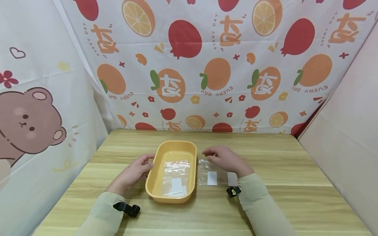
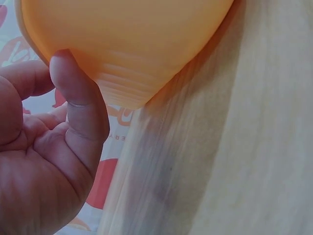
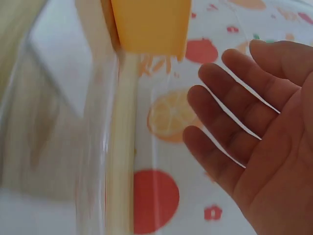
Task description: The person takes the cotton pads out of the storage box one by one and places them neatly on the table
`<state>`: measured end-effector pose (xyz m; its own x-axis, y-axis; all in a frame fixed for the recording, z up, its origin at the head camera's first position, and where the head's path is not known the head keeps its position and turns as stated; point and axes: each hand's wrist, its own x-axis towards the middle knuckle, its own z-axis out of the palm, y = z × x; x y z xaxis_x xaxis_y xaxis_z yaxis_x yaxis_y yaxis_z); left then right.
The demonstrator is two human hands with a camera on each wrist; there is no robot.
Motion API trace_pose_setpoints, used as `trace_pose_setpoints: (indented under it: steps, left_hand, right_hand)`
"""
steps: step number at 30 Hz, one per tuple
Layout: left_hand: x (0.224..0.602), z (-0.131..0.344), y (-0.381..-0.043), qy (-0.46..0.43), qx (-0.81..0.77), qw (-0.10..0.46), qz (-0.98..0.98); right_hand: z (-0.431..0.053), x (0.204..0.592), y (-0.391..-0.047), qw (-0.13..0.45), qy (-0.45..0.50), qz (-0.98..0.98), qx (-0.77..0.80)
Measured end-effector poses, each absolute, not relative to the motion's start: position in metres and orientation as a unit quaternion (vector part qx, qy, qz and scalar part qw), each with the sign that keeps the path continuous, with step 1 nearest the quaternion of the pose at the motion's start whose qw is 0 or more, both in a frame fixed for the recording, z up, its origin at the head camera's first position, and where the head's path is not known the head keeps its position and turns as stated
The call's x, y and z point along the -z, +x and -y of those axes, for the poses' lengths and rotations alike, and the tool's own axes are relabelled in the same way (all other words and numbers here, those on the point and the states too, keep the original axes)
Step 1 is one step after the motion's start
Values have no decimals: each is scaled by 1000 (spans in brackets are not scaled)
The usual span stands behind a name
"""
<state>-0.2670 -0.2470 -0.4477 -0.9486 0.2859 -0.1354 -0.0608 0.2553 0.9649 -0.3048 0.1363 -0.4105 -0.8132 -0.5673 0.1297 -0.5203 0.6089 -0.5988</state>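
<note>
A yellow plastic tray (image 1: 171, 200) stands on the table, holding clear zip bags (image 1: 176, 170) with white labels. At its left side is my left hand (image 1: 133, 173), its fingertips right at the rim. In the left wrist view the thumb (image 2: 80, 98) overlaps the tray's outer wall (image 2: 132, 39). My right hand (image 1: 225, 160) hovers to the right of the tray, over more clear bags (image 1: 203, 173) that lie on the wood. The right wrist view shows its fingers (image 3: 230, 125) loosely spread with nothing between them; a white label (image 3: 63, 54) shows nearby.
The wooden table (image 1: 280, 203) reaches back to a fruit-printed cloth (image 1: 183, 75). A bear-printed cloth (image 1: 32, 118) hangs on the left, and a plain pale cloth (image 1: 348, 114) on the right. Each wrist wears a black strap.
</note>
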Motion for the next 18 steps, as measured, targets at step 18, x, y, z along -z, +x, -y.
trace_pose_setpoints:
  steps: [18]
  left_hand:
    - [455,247,-274,54,-618,146,-771]
  right_hand:
    - [-39,408,-319,51,-394,-897,196]
